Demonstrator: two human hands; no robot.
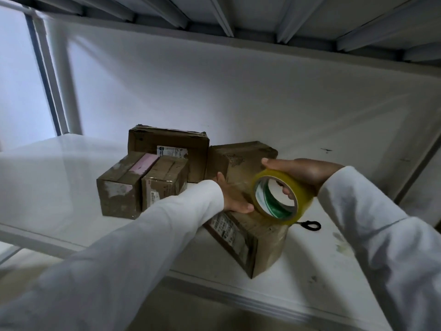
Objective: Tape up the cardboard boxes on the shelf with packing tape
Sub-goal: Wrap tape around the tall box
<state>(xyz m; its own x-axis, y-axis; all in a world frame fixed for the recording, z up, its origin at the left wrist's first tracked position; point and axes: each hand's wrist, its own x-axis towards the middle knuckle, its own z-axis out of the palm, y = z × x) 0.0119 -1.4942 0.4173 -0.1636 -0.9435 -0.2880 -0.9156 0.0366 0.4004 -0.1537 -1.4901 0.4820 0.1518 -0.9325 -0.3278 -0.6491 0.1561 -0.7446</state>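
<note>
— Box (248,240) nearest us, where does it sit?
— On the white shelf (310,266), one corner close to the front edge. The left hand (235,199) presses flat on its top; the right hand (303,174) grips the yellow tape roll (278,195) just above it.
— And behind?
— Two small boxes (140,187), then two larger boxes (181,149) by the wall. Bare shelf lies left of them.

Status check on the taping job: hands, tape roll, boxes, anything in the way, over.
Right hand grips tape roll over the near box. Left hand flat on that box's top. Four more boxes behind, apart. Small black loop beside the near box, not blocking.
</note>
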